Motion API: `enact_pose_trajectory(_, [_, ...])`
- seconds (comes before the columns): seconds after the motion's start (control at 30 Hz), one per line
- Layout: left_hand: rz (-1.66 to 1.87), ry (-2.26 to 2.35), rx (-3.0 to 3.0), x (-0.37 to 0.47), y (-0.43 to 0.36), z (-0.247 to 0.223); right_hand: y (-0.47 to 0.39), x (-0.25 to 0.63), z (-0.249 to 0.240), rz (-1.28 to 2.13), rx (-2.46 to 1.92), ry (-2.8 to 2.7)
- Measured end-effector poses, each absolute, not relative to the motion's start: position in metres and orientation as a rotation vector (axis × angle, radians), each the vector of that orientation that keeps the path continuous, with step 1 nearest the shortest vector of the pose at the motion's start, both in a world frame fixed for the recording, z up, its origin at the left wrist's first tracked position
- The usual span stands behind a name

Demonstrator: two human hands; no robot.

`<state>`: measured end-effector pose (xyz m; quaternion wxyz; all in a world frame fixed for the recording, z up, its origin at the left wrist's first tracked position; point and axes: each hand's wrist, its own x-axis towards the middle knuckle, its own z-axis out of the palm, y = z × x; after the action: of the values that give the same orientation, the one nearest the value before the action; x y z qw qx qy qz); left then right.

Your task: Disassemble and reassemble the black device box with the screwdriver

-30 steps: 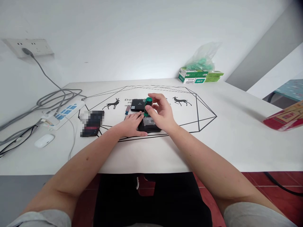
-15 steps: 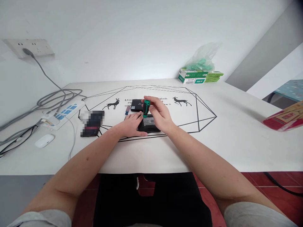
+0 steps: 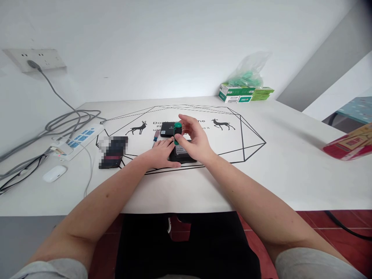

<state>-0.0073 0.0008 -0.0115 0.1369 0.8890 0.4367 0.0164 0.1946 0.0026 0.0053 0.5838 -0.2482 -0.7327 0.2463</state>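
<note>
A green-and-black screwdriver stands nearly upright over an opened black case with a labelled hard drive in it. The thumb of my right hand presses its handle, with the fingers curled loosely behind. The screwdriver's tip is hidden. My left hand holds the left side of the case, fingers along its far left corner and thumb at the near edge. Just beyond lies a flat black cover with a small white label. A second screwdriver with a blue-and-red handle lies beside it, its shaft partly visible.
To the left are a partly blurred phone, a white earbud case, and a power strip with coiled grey cables. Green-and-white boxes with a plastic bag stand at the wall. A red package sits on the right.
My right thumb has swung left across the screwdriver handle, and the fingers have loosened. The handle now leans less and has turned. My left hand has stayed in place.
</note>
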Motion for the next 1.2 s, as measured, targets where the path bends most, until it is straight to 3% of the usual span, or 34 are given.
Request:
enact_pose_trajectory(1.0, [0.007,1.283,2.582,-0.0059,0.0007,-0.01,0.0014,0.199,0.006,0.677,-0.529,-1.73])
enact_pose_trajectory(1.2, [0.039,1.256,2.591,-0.0065,0.001,-0.0105,0.0034,0.1987,0.0094,0.471,-0.581,-1.755])
